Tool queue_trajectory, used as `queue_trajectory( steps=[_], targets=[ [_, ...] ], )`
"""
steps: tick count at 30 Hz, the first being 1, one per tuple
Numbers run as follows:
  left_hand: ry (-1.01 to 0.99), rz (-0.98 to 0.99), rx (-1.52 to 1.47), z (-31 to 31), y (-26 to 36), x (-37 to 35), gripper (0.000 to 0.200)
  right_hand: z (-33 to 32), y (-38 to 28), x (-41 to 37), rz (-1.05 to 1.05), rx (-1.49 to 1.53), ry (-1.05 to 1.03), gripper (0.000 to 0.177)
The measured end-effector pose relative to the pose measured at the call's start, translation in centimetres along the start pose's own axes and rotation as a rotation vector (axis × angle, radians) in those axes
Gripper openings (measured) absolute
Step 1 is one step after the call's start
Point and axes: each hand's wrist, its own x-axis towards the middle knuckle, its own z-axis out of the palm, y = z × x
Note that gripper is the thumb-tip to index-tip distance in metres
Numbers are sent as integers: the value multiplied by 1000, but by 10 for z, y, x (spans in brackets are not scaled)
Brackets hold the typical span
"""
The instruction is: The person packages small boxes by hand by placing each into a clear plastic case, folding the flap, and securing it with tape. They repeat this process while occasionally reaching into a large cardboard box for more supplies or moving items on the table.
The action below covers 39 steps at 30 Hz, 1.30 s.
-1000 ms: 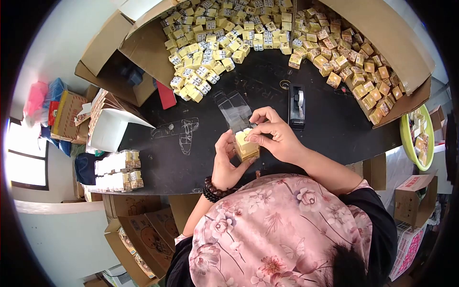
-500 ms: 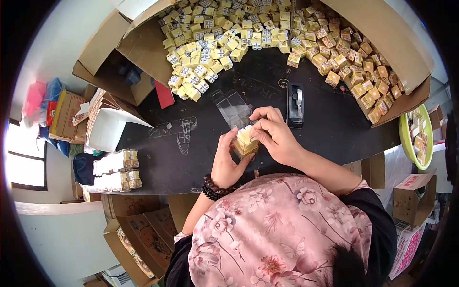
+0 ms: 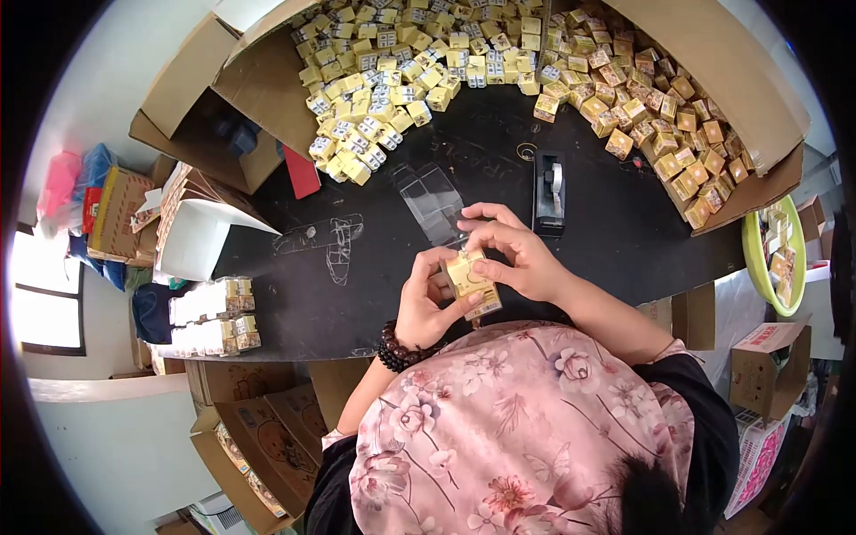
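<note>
Both hands are on a small yellow printed box (image 3: 470, 275), held over the near part of the black table. My left hand (image 3: 424, 301) wraps its lower left side, with the thumb across the front face. My right hand (image 3: 515, 257) grips the upper end, its thumb pressed on the front near the top. Just beyond my fingers lies a transparent plastic box (image 3: 426, 198) on the tabletop, its near end partly hidden by my right hand. A black tape dispenser (image 3: 547, 194) stands to the right of it.
Piles of yellow-and-white small boxes (image 3: 383, 98) and orange-yellow small boxes (image 3: 664, 134) spill from cardboard cartons at the back. Packed rows (image 3: 214, 316) stand at the left edge. A green basket (image 3: 758, 259) is at right, a red card (image 3: 301, 171) at back left.
The yellow box has turned so its printed front and barcode end face up towards me. My right thumb has shifted from its top edge onto the front face.
</note>
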Motion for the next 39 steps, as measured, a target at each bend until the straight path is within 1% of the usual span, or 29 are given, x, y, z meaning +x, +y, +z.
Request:
queue_trajectory(
  steps=[1, 5, 7, 8, 10, 11, 13, 14, 16, 19, 23, 25, 26, 27, 28, 29, 30, 31, 32, 33, 34, 35, 36, 37, 38, 39],
  targets=[
    [-47, -43, -10, 0, 0, 0, 56, -3, 1, 0, 10, 6, -62, 15],
    [-24, -53, -100, 5, -9, 3, 54, 0, -4, 1, -55, -72, -27, 13],
    [18, -31, -199, 6, -11, 2, 55, 9, -7, -3, 67, 235, 146, 14],
    [17, -32, -199, 6, -12, 3, 55, 5, -9, -3, 68, 235, 148, 14],
    [-7, -28, -178, 9, -14, 4, 57, -8, -12, 0, 59, 28, -29, 14],
    [-12, -33, -179, 9, -17, 4, 57, -10, -15, 2, 62, 28, -23, 14],
    [-11, -71, -81, 10, -22, 5, 59, -12, -20, 4, 176, -123, -63, 10],
    [-18, -73, -83, 10, -21, 7, 59, -11, -18, 2, 179, -125, -56, 10],
    [-72, -90, 163, 8, -18, 9, 65, -10, -11, -1, 236, -12, 46, 8],
    [-85, -84, 159, 8, -18, 9, 71, -17, -9, -4, 261, 5, -10, 8],
    [-101, -120, 104, 9, -20, 12, 66, -23, -4, -11, 272, 98, -34, 11],
    [-72, -146, -52, 11, -23, 17, 55, -18, -6, -21, 246, -51, 67, 17],
    [-81, -144, -56, 12, -26, 20, 55, -20, -4, -28, 203, -140, 21, 23],
    [-91, -120, 22, 12, -32, 23, 51, -20, -1, -35, 205, -146, 32, 23],
    [-105, -95, 98, 13, -37, 26, 47, -21, 2, -43, 127, -259, 65, 26],
    [-123, -93, 91, 15, -40, 32, 47, -23, 5, -50, 49, -375, 98, 30],
    [-179, -125, 123, 16, -43, 40, 45, -29, 7, -57, 53, -473, 218, 37],
    [-232, -156, 156, 18, -47, 49, 43, -33, 21, -60, 70, -285, 502, 35],
    [-271, -73, 165, 21, -62, 60, 43, -44, 31, -61, 182, -278, 721, 31],
    [-348, -79, 204, 23, -68, 72, 42, -66, 49, -63, 257, -364, 802, 26],
    [-426, -85, 245, 26, -73, 83, 41, -76, 55, -55, 413, -236, 840, 23],
    [-470, -59, 234, 30, -88, 91, 41, -84, 56, -55, 570, -83, 767, 21],
    [-514, -21, 326, 36, -90, 96, 42, -87, 45, -49, 720, 72, 687, 18],
    [-557, 17, 417, 41, -92, 100, 43, -92, 53, -50, 751, 216, 684, 13],
    [-547, 46, 316, 47, -102, 99, 44, -95, 52, -51, 749, 214, 696, 13],
    [-556, 48, 312, 51, -98, 97, 44, -97, 50, -53, 728, 329, 722, 11]
  ],
)
